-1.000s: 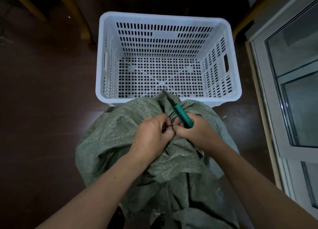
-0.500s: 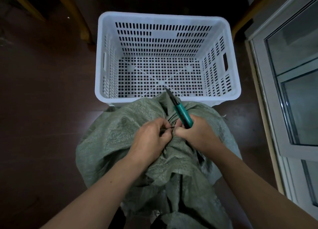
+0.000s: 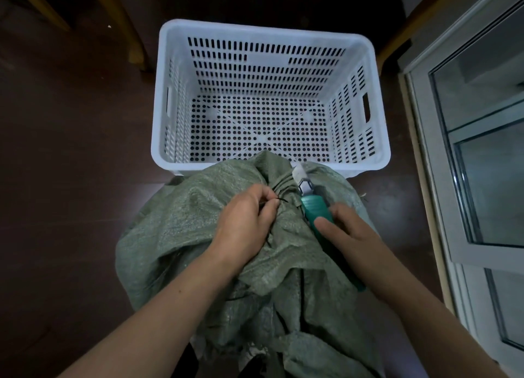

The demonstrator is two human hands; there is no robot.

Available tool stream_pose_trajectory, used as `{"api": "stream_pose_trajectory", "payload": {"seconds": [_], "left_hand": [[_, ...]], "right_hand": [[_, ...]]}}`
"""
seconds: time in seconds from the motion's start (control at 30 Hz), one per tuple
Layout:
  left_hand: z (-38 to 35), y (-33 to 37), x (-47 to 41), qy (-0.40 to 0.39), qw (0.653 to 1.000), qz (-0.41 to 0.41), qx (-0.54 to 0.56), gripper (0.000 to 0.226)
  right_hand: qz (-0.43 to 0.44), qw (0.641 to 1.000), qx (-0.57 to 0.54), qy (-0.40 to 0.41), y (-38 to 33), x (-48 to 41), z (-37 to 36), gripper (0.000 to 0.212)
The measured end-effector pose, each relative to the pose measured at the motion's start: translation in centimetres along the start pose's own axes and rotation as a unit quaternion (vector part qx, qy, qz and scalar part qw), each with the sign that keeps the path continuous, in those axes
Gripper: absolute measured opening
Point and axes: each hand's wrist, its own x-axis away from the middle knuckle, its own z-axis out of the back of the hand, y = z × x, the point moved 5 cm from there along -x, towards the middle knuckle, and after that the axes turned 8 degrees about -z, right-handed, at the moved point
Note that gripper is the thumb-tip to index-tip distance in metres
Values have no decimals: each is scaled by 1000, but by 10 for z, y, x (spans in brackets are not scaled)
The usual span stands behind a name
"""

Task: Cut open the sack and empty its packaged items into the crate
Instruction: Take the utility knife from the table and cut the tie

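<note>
Left hand (image 3: 243, 221) pinches thin black tie on woven sack (image 3: 184, 221); right hand (image 3: 348, 235) grips teal-handled cutter (image 3: 313, 207).

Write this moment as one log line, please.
phase: cutting tie | left hand: pinching black tie | right hand: holding teal cutter | sack: closed | crate: empty

a dark brown floor (image 3: 62, 156) fills the dim room. two yellowish wooden legs (image 3: 129, 28) slant at upper left, another piece (image 3: 397, 41) at upper right. a white-framed glass door (image 3: 479, 156) lines the right edge.
</note>
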Motion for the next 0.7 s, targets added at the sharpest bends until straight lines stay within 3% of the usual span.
{"api": "stream_pose_trajectory", "payload": {"seconds": [0.07,0.27,0.37,0.7], "left_hand": [[0,1,1,-4,1000,-1,-6,7],[-2,4,2,-9,1000,-10,-2,7],[-3,3,2,-7,1000,-15,0,6],[-2,11,1,-13,999,-38,-18,6]], "right_hand": [[-3,1000,-16,-24,5,6,1,7],[-1,998,41,-54,20,12,-1,28],[-7,996,50,-69,16,9,0,22],[-41,992,21,-118,15,2,-1,29]]}}
